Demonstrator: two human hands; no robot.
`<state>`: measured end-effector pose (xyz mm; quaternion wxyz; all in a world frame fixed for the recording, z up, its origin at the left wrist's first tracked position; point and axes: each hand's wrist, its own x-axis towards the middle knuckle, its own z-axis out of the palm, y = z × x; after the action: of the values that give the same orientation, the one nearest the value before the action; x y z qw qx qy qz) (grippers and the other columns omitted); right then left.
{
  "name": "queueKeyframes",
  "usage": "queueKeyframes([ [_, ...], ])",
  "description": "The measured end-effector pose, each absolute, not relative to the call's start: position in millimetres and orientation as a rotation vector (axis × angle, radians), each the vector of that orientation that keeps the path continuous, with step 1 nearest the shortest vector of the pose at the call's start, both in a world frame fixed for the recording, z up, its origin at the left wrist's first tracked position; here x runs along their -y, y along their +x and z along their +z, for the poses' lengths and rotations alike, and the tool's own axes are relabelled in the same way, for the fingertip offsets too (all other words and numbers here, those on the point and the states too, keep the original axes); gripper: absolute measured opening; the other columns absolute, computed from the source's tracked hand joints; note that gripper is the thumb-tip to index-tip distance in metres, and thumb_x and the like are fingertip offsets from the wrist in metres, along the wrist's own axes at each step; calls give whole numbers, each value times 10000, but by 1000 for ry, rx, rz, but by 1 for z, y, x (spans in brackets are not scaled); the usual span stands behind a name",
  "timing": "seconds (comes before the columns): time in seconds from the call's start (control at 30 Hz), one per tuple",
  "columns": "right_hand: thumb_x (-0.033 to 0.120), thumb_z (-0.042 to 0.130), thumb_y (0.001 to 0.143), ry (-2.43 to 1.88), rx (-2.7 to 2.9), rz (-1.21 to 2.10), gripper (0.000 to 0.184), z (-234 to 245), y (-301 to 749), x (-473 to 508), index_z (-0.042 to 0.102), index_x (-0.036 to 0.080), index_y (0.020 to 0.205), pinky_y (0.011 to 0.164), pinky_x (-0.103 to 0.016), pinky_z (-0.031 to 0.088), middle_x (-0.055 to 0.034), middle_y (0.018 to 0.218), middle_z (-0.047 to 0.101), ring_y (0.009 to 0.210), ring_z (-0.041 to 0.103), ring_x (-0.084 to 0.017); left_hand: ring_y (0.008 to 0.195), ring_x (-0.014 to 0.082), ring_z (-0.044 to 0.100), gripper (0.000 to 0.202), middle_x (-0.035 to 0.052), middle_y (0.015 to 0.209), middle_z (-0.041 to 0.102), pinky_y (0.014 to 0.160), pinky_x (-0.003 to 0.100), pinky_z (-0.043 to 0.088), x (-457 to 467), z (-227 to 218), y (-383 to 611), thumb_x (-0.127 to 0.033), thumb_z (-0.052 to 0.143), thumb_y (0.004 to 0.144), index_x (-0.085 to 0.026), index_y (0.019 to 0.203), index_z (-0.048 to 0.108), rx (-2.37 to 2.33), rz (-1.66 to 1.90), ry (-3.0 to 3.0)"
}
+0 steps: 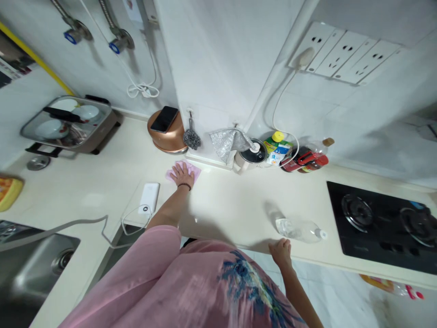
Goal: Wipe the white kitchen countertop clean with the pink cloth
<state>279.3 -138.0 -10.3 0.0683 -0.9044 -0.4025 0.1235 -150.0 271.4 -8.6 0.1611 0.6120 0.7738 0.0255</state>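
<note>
My left hand [182, 175] lies flat with its fingers spread on a thin pink cloth [196, 170], against the pale countertop [225, 200]. The cloth shows around the fingers, close to the foot of the wall column. My right hand [281, 253] rests at the counter's front edge with its fingers curled and nothing visible in them. Just beyond it, a clear plastic bottle [300, 230] with a white cap lies on its side, apart from the fingers. A white power bank [149, 197] with a cable sits left of my left forearm.
A copper-coloured pot [169, 136] bears a black phone [164, 119]. A steel scrubber [191, 138] and silver cloth [229, 142] hang on the column. A lidded kettle [254, 152] and condiments stand right. The gas stove [382, 223], lidded electric pan [97, 130] and sink [37, 273] flank the counter.
</note>
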Motion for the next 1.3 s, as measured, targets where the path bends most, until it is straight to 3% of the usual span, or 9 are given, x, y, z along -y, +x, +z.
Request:
queueKeyframes([
  [0.13, 419, 540, 774, -2714, 1143, 498, 780, -16, 281, 142, 496, 27, 1446, 1235, -599, 366, -391, 1524, 445, 1535, 391, -553, 1705, 423, 51, 820, 262, 1824, 113, 1340, 703, 60, -264, -13, -138, -499, 338, 1077, -51, 1754, 222, -2308, 93, 1672],
  [0.37, 405, 507, 827, -2757, 1156, 534, 798, -28, 284, 148, 441, -56, 1475, 1305, -557, 292, -437, 1580, 388, 1600, 319, -522, 1714, 385, 35, 780, 195, 1840, 118, 1357, 668, 43, -227, -14, -76, -476, 324, 1083, -116, 1770, 238, -1933, -21, 1990],
  [0.57, 395, 507, 849, -2695, 1207, 462, 801, -39, 288, 152, 441, -58, 1506, 1246, -722, 325, -432, 1567, 439, 1561, 367, -550, 1719, 352, 49, 794, 140, 1843, 170, 1377, 622, 46, -167, -27, 25, -476, 424, 1045, -179, 1768, 280, -1352, -8, 2307],
  [0.7, 441, 500, 905, -2682, 1244, 398, 783, -48, 290, 156, 462, -56, 1510, 1226, -733, 355, -430, 1573, 446, 1555, 384, -542, 1719, 343, 63, 805, 144, 1839, 192, 1385, 609, 40, -158, -33, 77, -461, 450, 1031, -159, 1760, 297, -1175, 16, 2390],
  [0.9, 420, 495, 940, -2726, 1310, 403, 762, -64, 293, 165, 472, -77, 1518, 1250, -702, 365, -418, 1591, 445, 1602, 336, -509, 1717, 367, 48, 831, 162, 1834, 206, 1387, 602, 18, -204, -24, 116, -468, 434, 1024, -118, 1761, 278, -1276, -2, 2299],
  [1.1, 364, 476, 950, -2809, 1272, 441, 809, -63, 286, 168, 379, -170, 1550, 1314, -600, 325, -446, 1666, 328, 1647, 258, -472, 1714, 370, -69, 870, 144, 1848, 158, 1374, 621, -47, -229, -15, 143, -496, 397, 1034, -130, 1786, 157, -1535, -136, 2158],
  [1.3, 331, 474, 932, -2672, 1200, 428, 808, -66, 283, 170, 347, -113, 1595, 1294, -675, 309, -429, 1695, 305, 1667, 194, -477, 1712, 384, -63, 883, 142, 1856, 98, 1366, 643, -44, -226, -14, 156, -506, 373, 1043, -127, 1790, 93, -1612, -151, 2115],
])
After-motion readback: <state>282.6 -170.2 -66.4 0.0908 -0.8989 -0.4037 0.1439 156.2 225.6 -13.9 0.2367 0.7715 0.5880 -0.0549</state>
